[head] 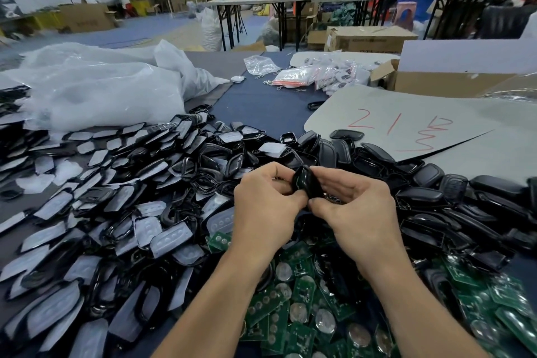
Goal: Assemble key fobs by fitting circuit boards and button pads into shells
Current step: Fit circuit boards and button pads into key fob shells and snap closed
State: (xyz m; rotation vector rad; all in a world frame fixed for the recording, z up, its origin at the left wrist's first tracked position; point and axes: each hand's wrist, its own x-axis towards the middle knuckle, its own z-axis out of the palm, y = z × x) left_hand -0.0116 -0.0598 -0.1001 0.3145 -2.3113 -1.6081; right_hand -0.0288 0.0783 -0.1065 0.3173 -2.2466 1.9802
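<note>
A black key fob shell (308, 183) is held between both hands above the table's middle. My left hand (264, 206) pinches its left side with thumb and fingers. My right hand (357, 212) grips its right side, thumb on the lower end. What sits inside the shell is hidden. Green circuit boards (302, 299) with round coin cells lie in a heap below my wrists. To the left spreads a pile of grey button pads and black shell halves (116, 212). More black shells (436, 192) are heaped on the right.
Large clear plastic bags (96, 87) lie at the back left. A grey sheet with red writing (406, 125) covers the right rear, beside a cardboard box (450, 78). Small bagged fobs (316, 75) lie at the far middle. People work at tables far behind.
</note>
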